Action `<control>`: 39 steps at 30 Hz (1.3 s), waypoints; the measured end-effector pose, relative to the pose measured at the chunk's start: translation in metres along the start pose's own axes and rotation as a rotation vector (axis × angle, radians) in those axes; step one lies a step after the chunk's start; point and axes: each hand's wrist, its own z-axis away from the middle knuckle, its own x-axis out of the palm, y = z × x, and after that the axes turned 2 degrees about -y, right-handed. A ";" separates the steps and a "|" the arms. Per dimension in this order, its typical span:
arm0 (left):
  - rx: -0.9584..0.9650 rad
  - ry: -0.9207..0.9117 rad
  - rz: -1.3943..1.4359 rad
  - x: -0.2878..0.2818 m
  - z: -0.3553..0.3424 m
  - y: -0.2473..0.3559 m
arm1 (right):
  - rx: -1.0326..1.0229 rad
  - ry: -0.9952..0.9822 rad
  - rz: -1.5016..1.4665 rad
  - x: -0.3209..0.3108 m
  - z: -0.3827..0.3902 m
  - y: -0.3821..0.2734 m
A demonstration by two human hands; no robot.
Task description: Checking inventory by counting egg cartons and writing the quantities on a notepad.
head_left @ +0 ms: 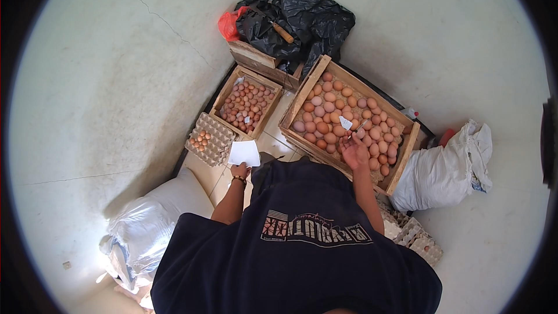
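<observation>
"How far along is the person?"

"The wooden crate (pixel 305 91) right of centre already bears many eggs (pixel 330 138); the egg tray (pixel 218 134) left of centre has mostly bare cells. Whether the paper sheet (pixel 244 153) carries writing cannot be told."

"The hands?"

"The left hand (pixel 239 170) is clamped on that sheet; the right hand (pixel 355 152), at the crate's lower edge, seems pinched around a slim pen-like stick (pixel 359 128)."

"The eggs?"

"Pale pinkish to orange-brown, on loose tan bedding (pixel 379 178)."
</observation>
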 end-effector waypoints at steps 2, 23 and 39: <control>0.038 -0.006 -0.013 -0.001 -0.002 -0.002 | -0.002 -0.004 0.001 0.000 0.000 0.000; 0.000 -0.035 0.040 0.000 -0.004 0.003 | 0.012 -0.080 0.017 0.000 -0.003 0.002; -0.038 -0.048 0.033 -0.005 -0.018 0.001 | 0.011 -0.057 -0.003 0.009 0.001 0.003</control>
